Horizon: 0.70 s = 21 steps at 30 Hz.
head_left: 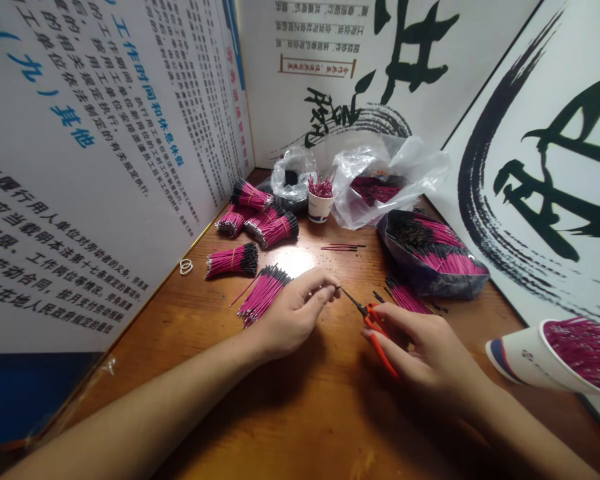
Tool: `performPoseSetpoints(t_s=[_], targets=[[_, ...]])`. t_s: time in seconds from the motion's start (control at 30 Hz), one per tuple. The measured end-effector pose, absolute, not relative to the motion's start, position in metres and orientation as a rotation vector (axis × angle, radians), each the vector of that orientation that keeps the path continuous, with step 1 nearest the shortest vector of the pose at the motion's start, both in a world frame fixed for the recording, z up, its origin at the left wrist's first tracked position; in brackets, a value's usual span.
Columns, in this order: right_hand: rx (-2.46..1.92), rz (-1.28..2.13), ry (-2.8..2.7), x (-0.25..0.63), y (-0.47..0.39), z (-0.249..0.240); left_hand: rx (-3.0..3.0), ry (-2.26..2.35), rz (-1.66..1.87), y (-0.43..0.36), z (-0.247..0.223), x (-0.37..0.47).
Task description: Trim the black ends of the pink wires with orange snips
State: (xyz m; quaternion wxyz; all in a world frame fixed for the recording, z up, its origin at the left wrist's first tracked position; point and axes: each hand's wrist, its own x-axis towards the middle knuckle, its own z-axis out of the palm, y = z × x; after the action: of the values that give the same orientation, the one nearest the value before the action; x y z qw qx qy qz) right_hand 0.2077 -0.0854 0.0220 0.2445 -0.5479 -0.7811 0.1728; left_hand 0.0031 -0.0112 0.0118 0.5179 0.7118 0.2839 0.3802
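As the left hand point(295, 310) pinches, right hand point(420, 347) angled inward

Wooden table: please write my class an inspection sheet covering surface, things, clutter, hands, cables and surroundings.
Surface: wooden table, glare near the middle, dark specks.
Things: left hand pinches something small, too small to identify; right hand holds orange-handled scissors; loose wires nearby.
Clutter: banded bundles, paper cup of wires, clear bag.
Hands: bare, scissors' tip near left fingertips.
Cables: nothing seen.
Surroundings: printed panels behind and beside.
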Motion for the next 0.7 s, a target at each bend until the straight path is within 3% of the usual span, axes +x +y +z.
performPoseSetpoints(t_s=[0.7], targets=[[-1.516,0.561,-2.128,0.2065,-0.0858,0.0244,1.699,0.662,0.9,-0.0119,0.0112,0.0029]])
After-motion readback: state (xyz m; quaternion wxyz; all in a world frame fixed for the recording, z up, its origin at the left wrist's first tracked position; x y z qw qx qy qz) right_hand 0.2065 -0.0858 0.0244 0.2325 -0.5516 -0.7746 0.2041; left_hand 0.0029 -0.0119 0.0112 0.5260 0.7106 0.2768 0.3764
